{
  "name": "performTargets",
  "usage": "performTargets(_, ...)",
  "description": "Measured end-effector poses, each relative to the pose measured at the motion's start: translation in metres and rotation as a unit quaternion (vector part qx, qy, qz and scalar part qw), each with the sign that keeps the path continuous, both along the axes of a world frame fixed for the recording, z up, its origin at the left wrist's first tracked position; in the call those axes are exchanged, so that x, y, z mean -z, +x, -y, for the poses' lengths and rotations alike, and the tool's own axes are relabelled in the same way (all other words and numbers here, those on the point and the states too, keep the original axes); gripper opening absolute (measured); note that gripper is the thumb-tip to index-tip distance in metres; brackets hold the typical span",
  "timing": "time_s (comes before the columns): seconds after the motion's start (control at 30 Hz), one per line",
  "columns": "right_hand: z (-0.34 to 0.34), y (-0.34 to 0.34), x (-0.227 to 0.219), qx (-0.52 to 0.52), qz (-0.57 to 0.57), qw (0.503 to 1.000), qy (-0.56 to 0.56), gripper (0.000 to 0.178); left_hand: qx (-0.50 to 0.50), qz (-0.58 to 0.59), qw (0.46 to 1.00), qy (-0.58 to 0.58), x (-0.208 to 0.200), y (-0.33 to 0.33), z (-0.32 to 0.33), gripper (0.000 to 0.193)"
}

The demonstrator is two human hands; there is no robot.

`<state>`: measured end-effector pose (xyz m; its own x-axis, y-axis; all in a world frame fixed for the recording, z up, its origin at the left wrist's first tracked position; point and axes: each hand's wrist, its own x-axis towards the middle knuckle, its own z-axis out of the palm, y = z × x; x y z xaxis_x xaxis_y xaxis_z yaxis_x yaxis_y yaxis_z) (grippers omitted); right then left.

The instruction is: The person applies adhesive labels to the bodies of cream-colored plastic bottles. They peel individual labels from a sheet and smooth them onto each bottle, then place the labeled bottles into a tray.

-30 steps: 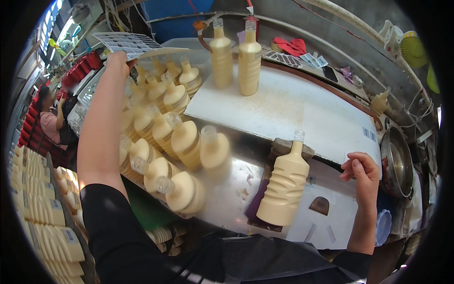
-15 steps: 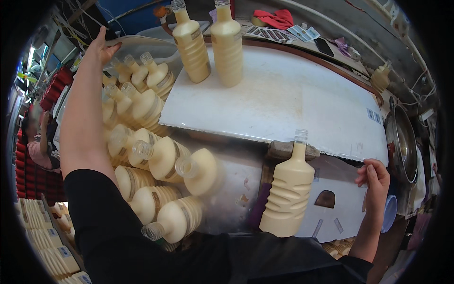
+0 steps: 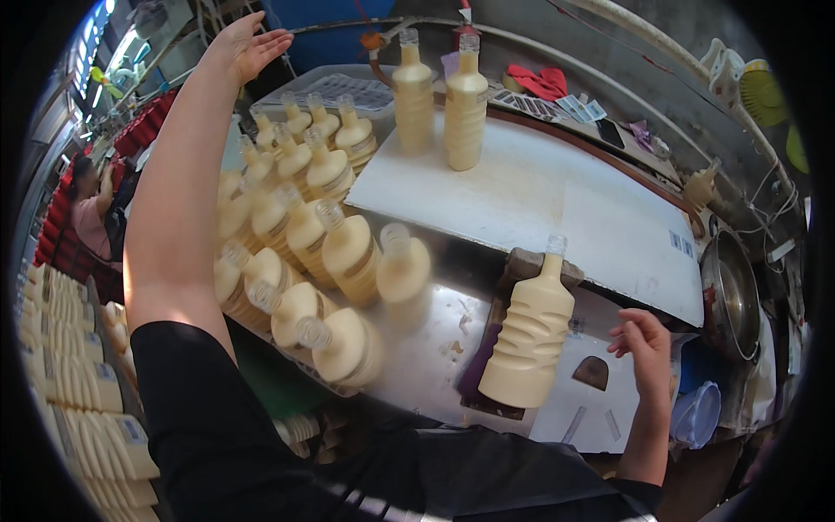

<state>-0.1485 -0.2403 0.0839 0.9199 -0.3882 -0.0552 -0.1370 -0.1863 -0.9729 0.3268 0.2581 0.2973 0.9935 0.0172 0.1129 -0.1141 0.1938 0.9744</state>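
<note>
My left hand [image 3: 248, 50] is raised at the far left, fingers stretched out and holding nothing. Below it stand rows of cream ribbed bottles [image 3: 350, 257] with clear threaded necks. My right hand [image 3: 642, 344] hovers right of a single cream bottle [image 3: 529, 341], its fingers loosely bent and apart, with nothing seen in them. That bottle leans back, its neck on a grey block [image 3: 526, 264] and its body over a purple pad [image 3: 483, 374]. Beside it, on a white sheet, lie a dark brown rounded piece [image 3: 591, 372] and two narrow clear strips [image 3: 574, 424].
Two cream bottles [image 3: 466, 113] stand on the raised white board [image 3: 539, 187]. Behind it are a red cloth [image 3: 537, 83] and a phone [image 3: 609, 133]. A metal basin [image 3: 731, 294] and a blue-white tub [image 3: 696, 416] stand right. Stacked bottles [image 3: 91, 383] and a person in pink [image 3: 91, 209] are left.
The whole view has shifted. My left hand has reached farther out beyond the bottle rows, and my right hand has come closer to the leaning bottle. The bottle stays on its support.
</note>
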Motion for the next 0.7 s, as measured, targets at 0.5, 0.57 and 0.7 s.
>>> performTargets(0.5,-0.037,-0.059,0.054,-0.209,-0.152,0.822,-0.507,0.039,0.104,0.183,0.977,-0.023,-0.060,-0.258,0.092,0.020)
performTargets(0.57,-0.036,-0.065,0.060,-0.219,-0.159,0.817,-0.509,0.041,0.107,0.214,0.971,-0.018,-0.065,-0.284,0.105,0.021)
performTargets(0.7,-0.033,-0.070,0.067,-0.203,-0.148,0.802,-0.542,0.048,0.140,0.239,0.960,0.031,-0.070,-0.304,0.114,0.015)
